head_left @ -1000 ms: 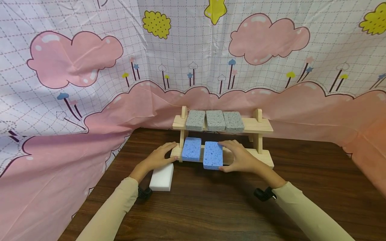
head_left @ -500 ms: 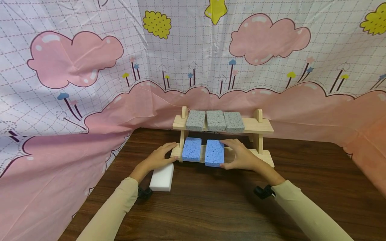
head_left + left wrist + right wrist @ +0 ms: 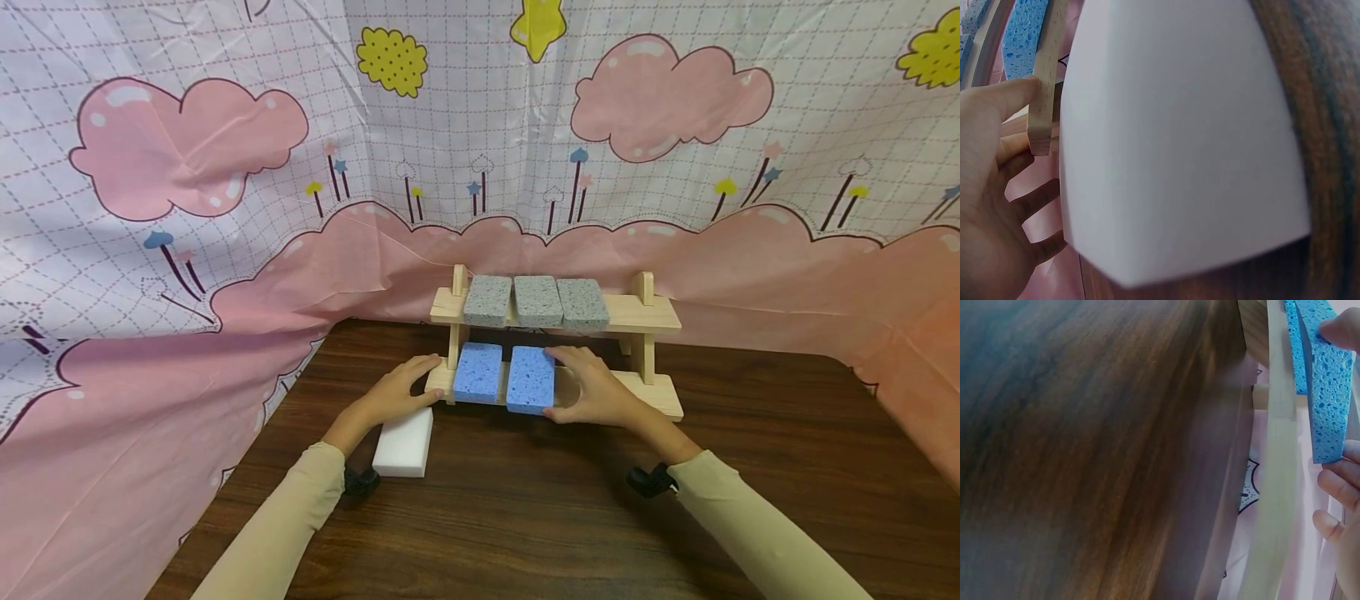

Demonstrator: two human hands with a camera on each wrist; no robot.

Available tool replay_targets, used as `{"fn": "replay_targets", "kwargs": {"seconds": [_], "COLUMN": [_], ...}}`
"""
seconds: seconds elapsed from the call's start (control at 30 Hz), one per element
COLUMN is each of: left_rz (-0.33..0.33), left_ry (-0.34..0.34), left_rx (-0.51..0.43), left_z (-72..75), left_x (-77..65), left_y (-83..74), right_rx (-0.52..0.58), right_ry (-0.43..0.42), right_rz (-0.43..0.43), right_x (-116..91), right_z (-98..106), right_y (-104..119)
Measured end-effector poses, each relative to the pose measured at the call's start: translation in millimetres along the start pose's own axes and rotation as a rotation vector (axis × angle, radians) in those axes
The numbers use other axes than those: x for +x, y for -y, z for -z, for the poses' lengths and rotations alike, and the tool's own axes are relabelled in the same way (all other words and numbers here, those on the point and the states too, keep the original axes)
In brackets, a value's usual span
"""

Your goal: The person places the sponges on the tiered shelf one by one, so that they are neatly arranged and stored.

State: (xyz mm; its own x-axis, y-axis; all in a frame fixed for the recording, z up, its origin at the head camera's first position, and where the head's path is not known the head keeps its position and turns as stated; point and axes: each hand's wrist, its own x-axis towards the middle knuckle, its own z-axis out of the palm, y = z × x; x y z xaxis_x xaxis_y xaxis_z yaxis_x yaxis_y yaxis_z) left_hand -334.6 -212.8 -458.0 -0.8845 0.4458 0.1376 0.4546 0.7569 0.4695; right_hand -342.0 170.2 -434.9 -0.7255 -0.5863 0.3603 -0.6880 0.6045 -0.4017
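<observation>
My right hand [image 3: 592, 387] pinches a blue sponge [image 3: 530, 379] between thumb and fingers, at the front of the lower board of a two-tier wooden rack [image 3: 656, 392]. In the right wrist view the thumb presses the front face of that sponge [image 3: 1332, 381] and the fingertips meet its end. A second blue sponge [image 3: 477, 371] lies to its left on the same board, a narrow gap between them. My left hand [image 3: 393, 392] grips the left end of the lower board, the thumb on its front edge and the fingers behind, as the left wrist view shows.
Three grey sponges [image 3: 537, 300] lie side by side on the upper board. A white foam block [image 3: 403, 443] rests on the dark wooden table [image 3: 525, 517] beneath my left wrist, and fills much of the left wrist view. A printed pink cloth [image 3: 750, 283] hangs behind.
The blue sponge in my right hand has moved back and up over the lower board, then shifted slightly left toward the other blue sponge. My left hand stays at the board's end.
</observation>
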Motion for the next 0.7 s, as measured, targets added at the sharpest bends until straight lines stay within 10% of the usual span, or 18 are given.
{"fn": "replay_targets", "kwargs": {"seconds": [0.7], "left_rz": [-0.002], "left_ry": [0.003], "left_rx": [0.009], "left_z": [0.0], "left_x": [-0.3], "left_y": [1.0], "right_rx": [-0.118], "right_ry": [-0.038], "right_rz": [-0.014], "right_x": [2.6], "right_z": [-6.8], "right_y": [-2.9]}}
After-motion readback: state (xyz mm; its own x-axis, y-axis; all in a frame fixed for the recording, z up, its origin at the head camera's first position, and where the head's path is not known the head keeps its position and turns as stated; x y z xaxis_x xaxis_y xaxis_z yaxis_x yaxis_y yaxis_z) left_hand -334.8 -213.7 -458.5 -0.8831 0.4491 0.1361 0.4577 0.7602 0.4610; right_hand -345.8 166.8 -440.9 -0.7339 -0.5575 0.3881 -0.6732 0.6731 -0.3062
